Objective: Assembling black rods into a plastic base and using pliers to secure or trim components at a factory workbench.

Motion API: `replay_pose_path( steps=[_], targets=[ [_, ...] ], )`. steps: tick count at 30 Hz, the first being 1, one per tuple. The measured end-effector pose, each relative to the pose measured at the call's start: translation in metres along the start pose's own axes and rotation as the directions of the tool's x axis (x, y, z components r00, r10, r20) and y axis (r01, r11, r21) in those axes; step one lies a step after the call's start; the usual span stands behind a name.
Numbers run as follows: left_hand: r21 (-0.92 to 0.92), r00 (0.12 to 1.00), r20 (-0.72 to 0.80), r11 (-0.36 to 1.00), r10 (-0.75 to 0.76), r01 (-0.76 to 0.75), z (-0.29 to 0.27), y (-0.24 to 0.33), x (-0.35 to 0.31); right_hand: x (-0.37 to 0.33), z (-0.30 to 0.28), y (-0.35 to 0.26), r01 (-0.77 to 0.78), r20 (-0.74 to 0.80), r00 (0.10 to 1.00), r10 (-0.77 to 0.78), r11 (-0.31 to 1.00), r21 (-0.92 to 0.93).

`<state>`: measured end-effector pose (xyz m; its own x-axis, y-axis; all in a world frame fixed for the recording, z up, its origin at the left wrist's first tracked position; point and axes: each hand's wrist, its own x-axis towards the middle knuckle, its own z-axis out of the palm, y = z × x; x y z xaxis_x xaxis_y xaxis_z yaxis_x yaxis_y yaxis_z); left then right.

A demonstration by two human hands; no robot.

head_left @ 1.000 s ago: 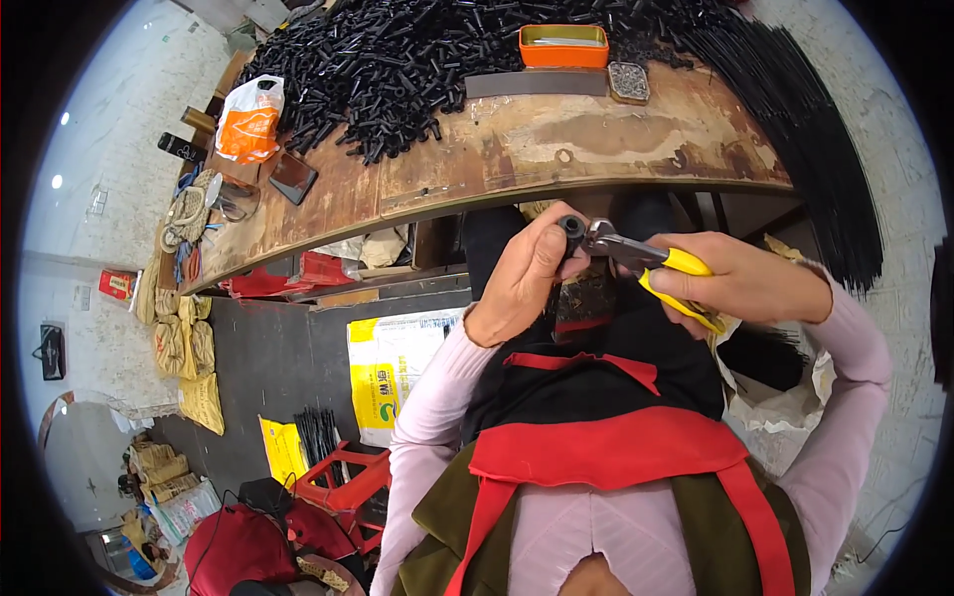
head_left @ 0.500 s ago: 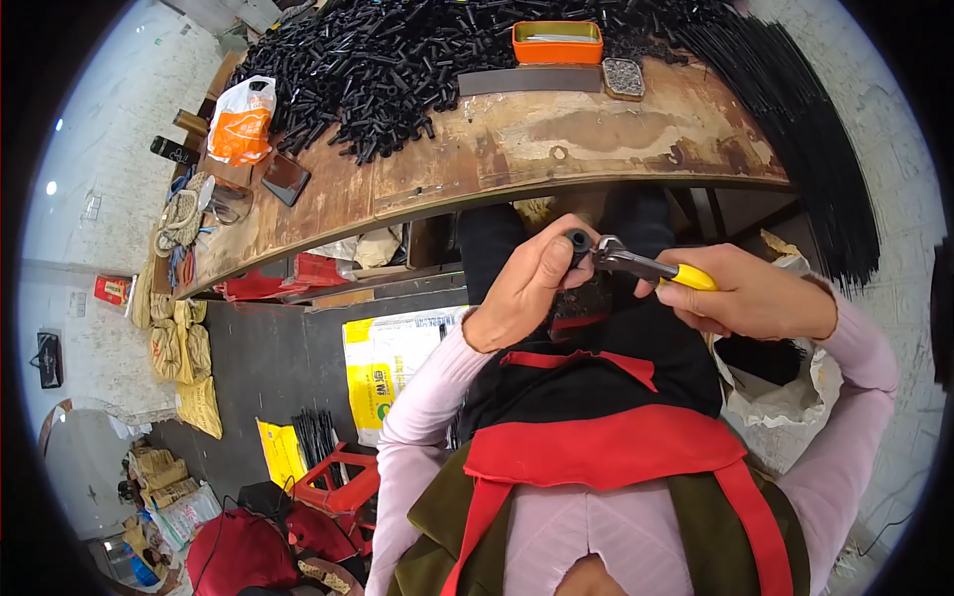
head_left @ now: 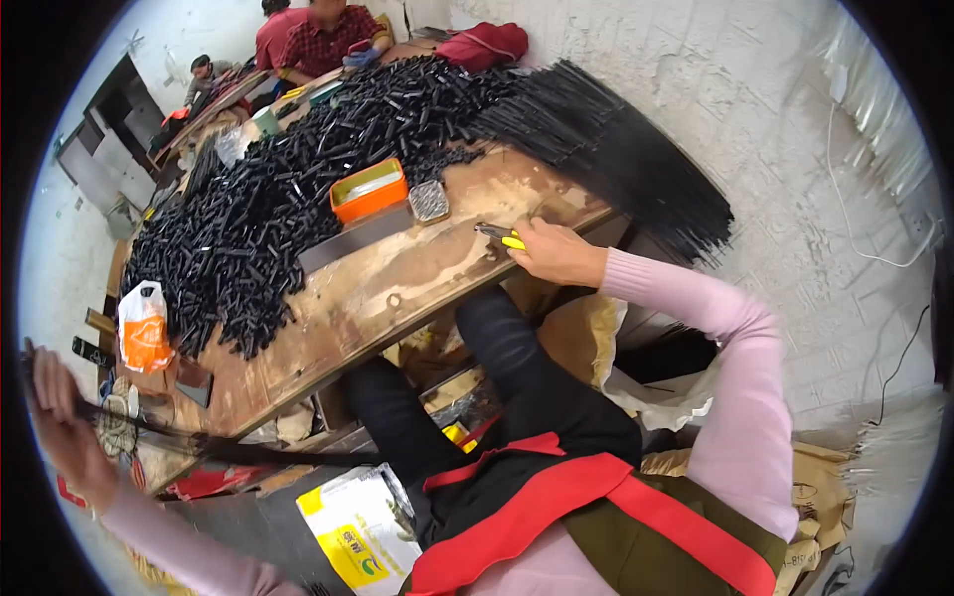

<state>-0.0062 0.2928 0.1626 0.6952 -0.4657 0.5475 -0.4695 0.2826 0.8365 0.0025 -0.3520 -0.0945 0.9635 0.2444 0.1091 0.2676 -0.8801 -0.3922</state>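
My left hand [head_left: 65, 427] is stretched out at the far left, smeared by motion. Its fingers close around a long black rod [head_left: 268, 452], whose blurred length trails rightward below the table edge toward my lap. A dark end shows above the fingers. My right hand [head_left: 558, 250] is closed on a pair of pliers with yellow grips [head_left: 505, 236], held over the table's near edge at the right. The jaws point left, and nothing shows between them.
A wooden table [head_left: 427, 260] bears a heap of short black tubes [head_left: 238, 228], an orange tin [head_left: 370, 202], a small box of metal bits [head_left: 429, 202], a phone [head_left: 195, 381] and a bundle of black rods [head_left: 616, 149]. Other people [head_left: 323, 45] sit beyond. An open sack [head_left: 661, 392] stands right of my legs.
The view has turned and shifted to the right. My hands, earlier together with the pliers at a black tube end, are now far apart; the left has swung out left with the rod.
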Motion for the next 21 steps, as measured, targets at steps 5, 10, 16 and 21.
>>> replay_pose_path(
  steps=[5,10,16,21],
  targets=[
    [0.104,0.507,-0.852,0.907,-0.13,0.407,0.168,-0.073,0.004,0.017,0.003,0.043,-0.069,-0.241,0.97,-0.013,0.942,-0.329],
    [0.093,0.644,-0.558,0.732,-0.523,0.675,0.237,-0.204,-0.104,0.033,-0.022,0.096,-0.167,-0.341,0.94,-0.032,0.827,-0.537],
    [0.266,0.452,-0.762,0.413,-0.464,0.871,0.229,-0.317,-0.242,0.032,-0.034,0.164,-0.389,-0.525,0.851,0.013,0.687,-0.614],
    [0.588,0.562,-0.691,0.099,-0.455,0.803,0.199,-0.392,-0.341,0.047,-0.039,0.162,-0.332,-0.415,0.901,0.126,0.815,-0.475]
  ],
)
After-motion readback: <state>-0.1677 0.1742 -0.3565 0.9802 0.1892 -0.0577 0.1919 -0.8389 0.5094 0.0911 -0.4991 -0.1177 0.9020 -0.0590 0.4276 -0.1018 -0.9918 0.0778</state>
